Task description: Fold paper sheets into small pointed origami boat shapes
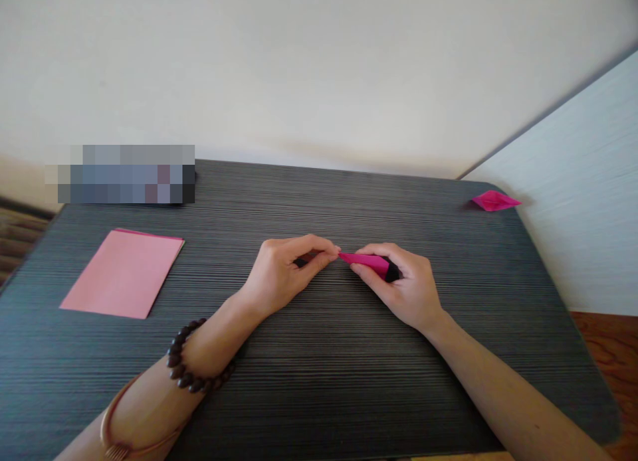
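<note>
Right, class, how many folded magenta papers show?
2: one folded magenta paper between left hand and right hand; another near the far right corner of the dark striped tabletop. The pixelated patch may hide more.

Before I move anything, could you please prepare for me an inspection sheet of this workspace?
Surface: dark table, finely striped.
Work things: folded paper, magenta, held; paper stack at left, pink on top; magenta shape at far right, near the edge.
Clutter: pixelated item at back left, cannot be identified.
Left grip: closed at the folded paper's pointed tip.
Right grip: closed around its wider part.
Cables: nothing seen.
Surroundings: pale wall behind; light panel at right.
</note>
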Action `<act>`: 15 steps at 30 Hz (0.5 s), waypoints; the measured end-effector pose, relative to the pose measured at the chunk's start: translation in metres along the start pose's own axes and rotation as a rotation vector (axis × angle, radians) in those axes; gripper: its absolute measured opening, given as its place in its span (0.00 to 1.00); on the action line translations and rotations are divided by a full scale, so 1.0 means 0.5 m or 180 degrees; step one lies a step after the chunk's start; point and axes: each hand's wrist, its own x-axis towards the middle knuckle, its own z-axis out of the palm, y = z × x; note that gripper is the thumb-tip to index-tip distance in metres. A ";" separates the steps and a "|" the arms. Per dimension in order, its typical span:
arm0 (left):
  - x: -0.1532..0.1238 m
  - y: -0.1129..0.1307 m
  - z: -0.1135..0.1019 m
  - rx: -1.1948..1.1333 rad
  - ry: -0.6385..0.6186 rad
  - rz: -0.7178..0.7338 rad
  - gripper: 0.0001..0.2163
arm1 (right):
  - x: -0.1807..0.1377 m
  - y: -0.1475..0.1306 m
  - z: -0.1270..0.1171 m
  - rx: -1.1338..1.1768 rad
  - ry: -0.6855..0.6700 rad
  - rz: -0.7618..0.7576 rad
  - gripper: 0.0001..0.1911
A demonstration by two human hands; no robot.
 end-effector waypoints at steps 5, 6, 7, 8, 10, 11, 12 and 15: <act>-0.001 0.007 -0.009 0.0191 -0.0157 0.0202 0.05 | 0.001 0.004 -0.002 0.0140 -0.0059 0.0217 0.09; 0.000 0.009 -0.011 0.0120 -0.0222 0.0109 0.05 | 0.002 0.005 -0.002 0.0138 -0.0074 0.0221 0.09; 0.001 0.009 -0.012 0.0000 -0.0313 -0.0024 0.05 | 0.002 0.006 -0.001 0.0129 -0.0089 0.0206 0.09; 0.002 0.009 -0.013 -0.0155 -0.0413 -0.0170 0.06 | 0.002 0.007 -0.001 0.0121 -0.0089 0.0175 0.09; 0.004 0.006 -0.014 -0.0469 -0.0598 -0.0440 0.07 | 0.002 0.008 0.000 0.0105 -0.0098 0.0085 0.08; 0.005 0.004 -0.014 -0.0587 -0.0655 -0.0547 0.07 | 0.001 0.008 0.000 0.0098 -0.0101 0.0036 0.08; 0.006 0.003 -0.013 -0.0666 -0.0680 -0.0622 0.08 | 0.001 0.008 0.000 0.0094 -0.0107 -0.0010 0.08; 0.007 0.000 -0.012 -0.0722 -0.0694 -0.0745 0.08 | 0.000 0.007 0.000 0.0112 -0.0151 -0.0148 0.08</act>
